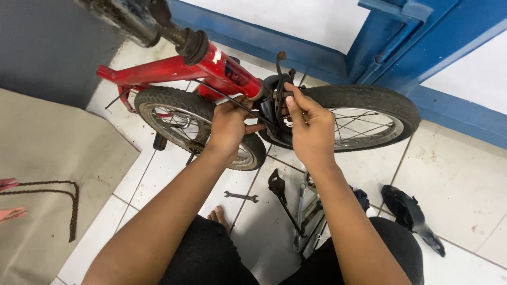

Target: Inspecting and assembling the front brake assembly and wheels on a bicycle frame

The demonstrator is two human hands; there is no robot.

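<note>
1. On a white tiled floor (465, 179), under a blue door frame (401, 47): sits close over a small red bicycle (211, 68), bare foot (219, 216) tucked between the knees.
2. Clenches the left hand (229, 126) around a thin black cable (224, 97) that runs along the red tube, just above the left wheel (174, 113).
3. Pinches, with the right hand (309, 126), a black brake fitting (277, 87) between thumb and fingertips, in the gap between the left wheel and the right wheel (369, 113).
4. Seems to call for steady tension: keep the cable taut with the left hand, work the fitting in small turns with the right, and keep the fingers out of the spokes.
5. Better to brace both wrists against the frame, since the bicycle looks free to roll on the smooth tiles.
6. Leaves within reach a small spanner (241, 197), a cluster of longer tools (303, 216) and a loose black mudguard piece (412, 216); lays a rusty chain (71, 208) on a beige mat (53, 148) to the left.
7. Shows no packages or signs; only a dark decal (235, 71) and a small white mark on the red tube, too blurred to make out.
</note>
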